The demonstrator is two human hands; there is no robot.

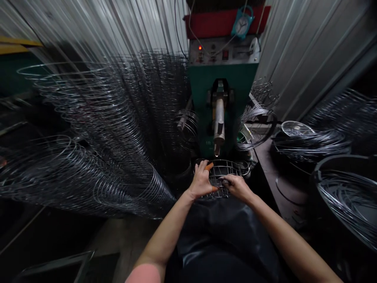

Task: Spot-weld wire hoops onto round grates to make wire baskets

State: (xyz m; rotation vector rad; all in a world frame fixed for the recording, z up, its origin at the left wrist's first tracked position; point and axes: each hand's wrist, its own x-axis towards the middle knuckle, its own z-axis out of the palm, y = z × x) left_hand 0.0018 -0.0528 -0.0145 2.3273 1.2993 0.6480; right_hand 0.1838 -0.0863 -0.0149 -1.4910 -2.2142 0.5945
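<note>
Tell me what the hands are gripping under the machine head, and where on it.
Both hold a round wire grid: left hand on its left rim, right hand on its near right edge. The grid lies flat below the welding head.

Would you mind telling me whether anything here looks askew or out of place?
Nothing stands out: both the left hand and right hand grip the round wire-mesh basket squarely beneath the green machine's metal electrode.

Left arm: bare, reaching forward from the lower middle, elbow bent slightly.
Left hand [201, 181]: palm down, fingers [203, 167] spread and curled, orange tips on some.
Right arm: bare, stretched in from lower right.
Right hand [237, 185]: palm down, fingers pinched together, pointing left.
</note>
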